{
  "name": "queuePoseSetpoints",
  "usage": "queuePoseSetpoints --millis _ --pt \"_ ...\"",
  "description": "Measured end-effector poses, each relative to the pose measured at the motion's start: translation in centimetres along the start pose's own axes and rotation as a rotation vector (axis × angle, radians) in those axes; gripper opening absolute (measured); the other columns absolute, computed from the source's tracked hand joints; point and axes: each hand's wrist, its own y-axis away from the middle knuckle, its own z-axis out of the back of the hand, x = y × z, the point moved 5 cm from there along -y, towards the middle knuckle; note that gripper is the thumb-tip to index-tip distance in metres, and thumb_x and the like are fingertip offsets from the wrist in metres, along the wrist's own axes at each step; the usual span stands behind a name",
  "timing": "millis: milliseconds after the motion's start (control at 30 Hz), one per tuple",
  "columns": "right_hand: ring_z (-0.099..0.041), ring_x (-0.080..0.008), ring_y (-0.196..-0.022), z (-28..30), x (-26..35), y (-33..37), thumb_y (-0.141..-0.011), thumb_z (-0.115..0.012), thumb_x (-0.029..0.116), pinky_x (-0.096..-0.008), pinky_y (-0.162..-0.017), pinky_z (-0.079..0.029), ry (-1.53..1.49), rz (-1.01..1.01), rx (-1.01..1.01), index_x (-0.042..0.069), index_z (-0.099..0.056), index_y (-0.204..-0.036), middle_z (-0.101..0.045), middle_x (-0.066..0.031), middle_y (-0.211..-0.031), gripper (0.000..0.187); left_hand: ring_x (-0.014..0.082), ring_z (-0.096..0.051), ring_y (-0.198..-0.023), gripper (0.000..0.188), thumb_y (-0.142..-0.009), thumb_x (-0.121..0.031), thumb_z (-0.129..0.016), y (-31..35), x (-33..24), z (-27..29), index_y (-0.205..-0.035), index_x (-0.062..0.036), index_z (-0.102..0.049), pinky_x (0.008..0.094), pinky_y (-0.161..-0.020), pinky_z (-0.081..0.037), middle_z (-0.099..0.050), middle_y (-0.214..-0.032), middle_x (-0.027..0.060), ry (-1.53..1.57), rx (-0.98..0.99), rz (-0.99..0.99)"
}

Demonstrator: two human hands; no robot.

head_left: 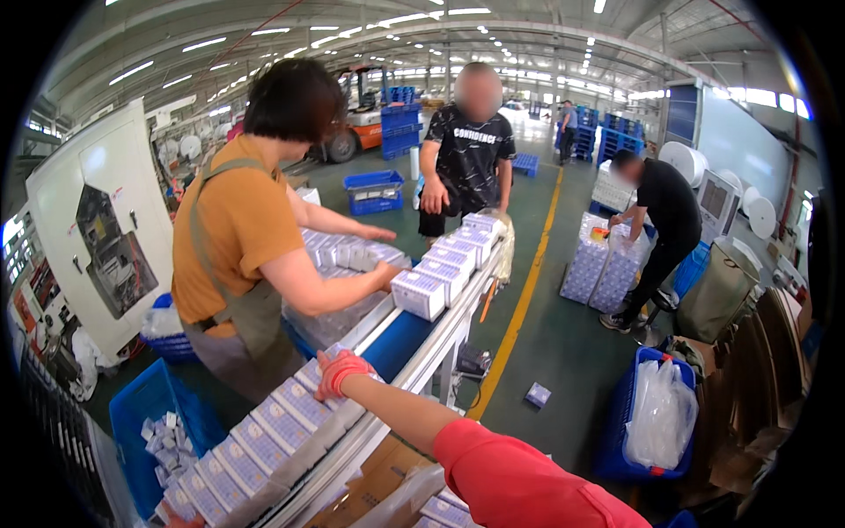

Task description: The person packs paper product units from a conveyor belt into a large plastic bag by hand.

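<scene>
A long row of small white and lilac boxes (255, 440) lies along the near part of a blue-belted conveyor (409, 352). My right hand (341, 373), with a pink band at the wrist, curls over the row's far end and grips it. At the lower edge, a bit of my left hand (179, 519) touches the row's near end; its fingers are mostly cut off. Farther along the belt stands another group of packed boxes (444, 271). A person in an orange top (229, 224), left of the conveyor, has one hand against that group.
A blue crate (198, 409) with small packs stands at lower left. Beneath the conveyor is an open carton (370, 484). One box (538, 394) lies on the floor at right, near a crate of plastic bags (660, 414). Another person (471, 158) stands at the conveyor's far end.
</scene>
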Motion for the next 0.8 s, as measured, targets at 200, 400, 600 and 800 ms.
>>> queuePoseSetpoints --millis 200,400,600,800 --pt "-0.032 -0.0338 -0.119 1.7 -1.9 -0.5 -0.06 -0.06 0.051 -0.0501 -0.083 -0.041 -0.032 -0.106 0.156 0.027 0.002 -0.134 -0.02 -0.0148 -0.135 0.1 0.0306 -0.037 -0.116 0.088 -0.066 -0.051 -0.054 -3.2 -0.2 -1.5 -0.134 -0.0116 -0.013 0.0374 -0.093 -0.032 -0.031 -0.131 0.0161 0.037 -0.124 -0.022" --pt "-0.041 -0.0309 -0.112 2.1 -3.2 -2.1 -0.061 -0.059 0.048 -0.0419 -0.086 -0.041 -0.056 0.018 0.023 0.022 -0.017 -0.134 -0.036 -0.0158 -0.125 0.088 0.0314 -0.039 -0.114 0.088 -0.066 -0.049 -0.055 -2.6 -3.5 -2.1 -0.134 -0.0106 -0.014 0.0376 -0.092 -0.034 -0.034 -0.129 0.0176 0.111 -0.069 -0.112" --pt "-0.045 -0.0305 -0.108 1.6 -4.8 -3.2 -0.06 -0.06 0.045 -0.0391 -0.084 -0.042 0.054 0.056 0.027 0.019 -0.018 -0.133 -0.038 -0.0206 -0.123 0.089 0.0358 -0.05 -0.1 0.088 -0.062 -0.04 -0.059 -4.9 -2.5 -5.1 -0.133 -0.0118 -0.017 0.0394 -0.084 -0.041 -0.051 -0.109 0.0237 0.125 -0.14 -0.178" --pt "-0.044 -0.0286 -0.11 2.9 -6.0 -5.1 -0.063 -0.056 0.047 -0.0425 -0.086 -0.041 0.058 0.027 0.073 0.023 -0.022 -0.132 -0.038 -0.0129 -0.125 0.081 0.0373 -0.054 -0.094 0.098 -0.054 -0.031 -0.07 -3.4 -6.7 -4.2 -0.134 -0.0142 -0.015 0.0376 -0.082 -0.043 -0.053 -0.102 0.0265 0.147 -0.264 0.049"
